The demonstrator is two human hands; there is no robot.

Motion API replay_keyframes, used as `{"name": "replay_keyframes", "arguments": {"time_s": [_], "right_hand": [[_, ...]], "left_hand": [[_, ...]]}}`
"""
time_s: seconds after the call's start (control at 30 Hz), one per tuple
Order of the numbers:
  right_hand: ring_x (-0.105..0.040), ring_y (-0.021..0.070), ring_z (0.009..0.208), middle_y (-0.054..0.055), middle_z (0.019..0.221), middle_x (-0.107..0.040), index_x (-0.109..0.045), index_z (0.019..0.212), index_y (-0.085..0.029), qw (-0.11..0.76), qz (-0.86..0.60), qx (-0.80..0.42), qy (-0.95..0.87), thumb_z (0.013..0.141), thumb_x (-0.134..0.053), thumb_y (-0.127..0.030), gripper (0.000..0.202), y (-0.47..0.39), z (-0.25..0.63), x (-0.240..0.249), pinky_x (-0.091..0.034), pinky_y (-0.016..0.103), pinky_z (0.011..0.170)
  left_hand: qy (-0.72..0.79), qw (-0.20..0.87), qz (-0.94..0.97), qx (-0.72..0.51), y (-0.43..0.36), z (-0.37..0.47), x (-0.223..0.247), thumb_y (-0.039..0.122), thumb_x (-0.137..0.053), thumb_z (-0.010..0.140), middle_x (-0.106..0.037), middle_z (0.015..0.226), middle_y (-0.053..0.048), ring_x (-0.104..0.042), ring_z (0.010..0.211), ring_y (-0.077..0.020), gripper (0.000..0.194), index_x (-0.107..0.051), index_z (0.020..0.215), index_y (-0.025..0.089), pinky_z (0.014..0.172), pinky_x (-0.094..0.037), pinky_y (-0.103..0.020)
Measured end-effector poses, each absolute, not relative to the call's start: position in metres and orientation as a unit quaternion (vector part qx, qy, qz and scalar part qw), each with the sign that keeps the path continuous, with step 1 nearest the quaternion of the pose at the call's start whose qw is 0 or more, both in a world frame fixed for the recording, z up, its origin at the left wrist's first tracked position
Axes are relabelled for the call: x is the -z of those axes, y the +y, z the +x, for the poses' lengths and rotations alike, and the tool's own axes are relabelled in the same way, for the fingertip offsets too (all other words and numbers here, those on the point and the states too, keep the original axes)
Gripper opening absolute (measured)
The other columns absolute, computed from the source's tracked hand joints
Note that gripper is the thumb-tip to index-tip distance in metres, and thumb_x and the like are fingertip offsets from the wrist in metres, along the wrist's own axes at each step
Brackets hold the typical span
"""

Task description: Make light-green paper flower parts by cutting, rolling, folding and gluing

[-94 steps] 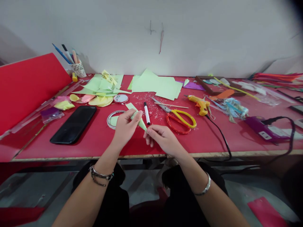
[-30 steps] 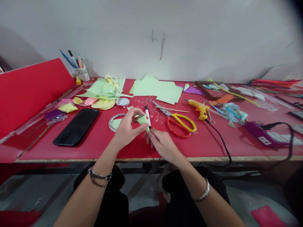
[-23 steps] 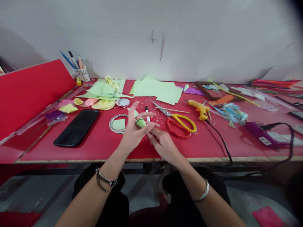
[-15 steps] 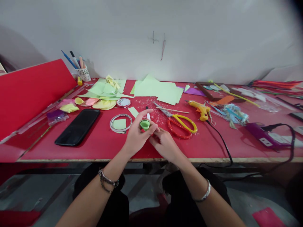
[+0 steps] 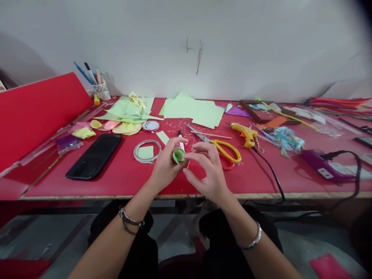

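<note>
We have green paper (image 5: 179,155) rolled, seemingly unfastened; left hand (image 5: 166,166) grips it, right hand (image 5: 209,169) loosely spread beside it

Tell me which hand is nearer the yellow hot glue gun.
Right. The right hand is left of the glue gun, with the scissors between them; the left hand is farther left, holding the rolled green paper.

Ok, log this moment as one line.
left hand: holds paper roll | right hand: fingers spread beside roll, contact unclear | marker: on table behind hands | scissors: partly hidden by right hand
</note>
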State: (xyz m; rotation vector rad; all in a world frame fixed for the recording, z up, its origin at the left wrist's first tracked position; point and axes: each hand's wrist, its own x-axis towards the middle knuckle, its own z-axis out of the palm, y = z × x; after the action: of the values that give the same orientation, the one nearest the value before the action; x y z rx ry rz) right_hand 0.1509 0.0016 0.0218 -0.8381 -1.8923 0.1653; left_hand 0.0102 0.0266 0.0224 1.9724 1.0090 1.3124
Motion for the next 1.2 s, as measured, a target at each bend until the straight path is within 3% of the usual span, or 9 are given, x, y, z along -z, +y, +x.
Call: {"name": "replay_keyframes", "arguments": {"time_s": [0.17, 0.37, 0.6, 0.77, 0.9, 1.07, 1.2], "right_hand": [[-0.047, 0.0184, 0.099, 0.007, 0.106, -0.041, -0.057, 0.093, -0.023, 0.495, -0.360, -0.059, -0.789, 0.078, -0.054, -0.014, 0.018, 0.003, 0.149, -0.019, -0.047, 0.036, 0.083], [-0.047, 0.0186, 0.099, 0.007, 0.104, -0.043, -0.057, 0.086, -0.022, 0.480, -0.356, -0.060, -0.799, 0.079, -0.051, -0.014, 0.012, 0.006, 0.150, -0.014, -0.047, 0.036, 0.082], [-0.051, 0.0161, 0.087, 0.005, 0.089, -0.049, -0.055, 0.073, -0.019, 0.544, -0.406, -0.086, -0.730, 0.079, -0.052, -0.016, 0.008, 0.005, 0.149, -0.017, -0.045, 0.034, 0.077], [-0.051, 0.0152, 0.079, 0.004, 0.081, -0.050, -0.051, 0.066, -0.019, 0.591, -0.454, -0.167, -0.646, 0.079, -0.050, -0.018, 0.014, 0.009, 0.151, -0.017, -0.045, 0.029, 0.066], [-0.050, 0.0151, 0.078, 0.004, 0.080, -0.049, -0.049, 0.065, -0.020, 0.612, -0.455, -0.236, -0.603, 0.079, -0.049, -0.021, 0.015, 0.013, 0.153, -0.015, -0.045, 0.027, 0.061], [-0.051, 0.0131, 0.077, 0.002, 0.081, -0.049, -0.048, 0.078, -0.021, 0.605, -0.458, -0.272, -0.592, 0.077, -0.051, -0.020, 0.003, 0.015, 0.155, -0.012, -0.047, 0.026, 0.064], [-0.053, 0.0131, 0.086, 0.003, 0.096, -0.051, -0.051, 0.096, -0.023, 0.577, -0.418, -0.284, -0.641, 0.075, -0.053, -0.016, 0.022, 0.017, 0.159, -0.011, -0.048, 0.027, 0.072]], "left_hand": [[0.376, 0.279, 0.754, -0.460, 0.028, 0.010, -0.022, 0.005, -0.052, 0.069, -0.043, 0.057, 0.008, -0.040, 0.051, -0.0076, 0.035, -0.046, 0.100, 0.020, 0.051, -0.033, -0.018], [0.382, 0.289, 0.772, -0.418, 0.027, 0.011, -0.019, -0.001, -0.046, 0.063, -0.058, 0.075, 0.005, -0.052, 0.063, -0.0100, 0.050, -0.043, 0.107, 0.022, 0.057, -0.038, -0.019], [0.401, 0.252, 0.795, -0.379, 0.026, 0.012, -0.020, 0.016, -0.051, 0.075, -0.053, 0.066, 0.004, -0.047, 0.053, -0.0096, 0.038, -0.043, 0.111, 0.019, 0.049, -0.035, -0.019], [0.379, 0.251, 0.811, -0.368, 0.028, 0.011, -0.022, 0.030, -0.048, 0.082, -0.063, 0.084, -0.003, -0.056, 0.070, -0.0134, 0.024, -0.052, 0.102, 0.016, 0.062, -0.041, -0.022], [0.368, 0.269, 0.826, -0.331, 0.030, 0.008, -0.026, 0.033, -0.042, 0.086, -0.062, 0.071, 0.000, -0.055, 0.061, -0.0120, 0.025, -0.055, 0.100, 0.016, 0.057, -0.040, -0.021], [0.363, 0.278, 0.840, -0.293, 0.030, 0.005, -0.027, 0.033, -0.034, 0.090, -0.053, 0.058, 0.003, -0.051, 0.053, -0.0099, 0.028, -0.056, 0.085, 0.016, 0.053, -0.036, -0.020], [0.366, 0.284, 0.843, -0.275, 0.031, 0.002, -0.028, 0.034, -0.032, 0.090, -0.054, 0.059, 0.003, -0.051, 0.054, -0.0101, 0.031, -0.055, 0.082, 0.016, 0.053, -0.036, -0.021]]}}
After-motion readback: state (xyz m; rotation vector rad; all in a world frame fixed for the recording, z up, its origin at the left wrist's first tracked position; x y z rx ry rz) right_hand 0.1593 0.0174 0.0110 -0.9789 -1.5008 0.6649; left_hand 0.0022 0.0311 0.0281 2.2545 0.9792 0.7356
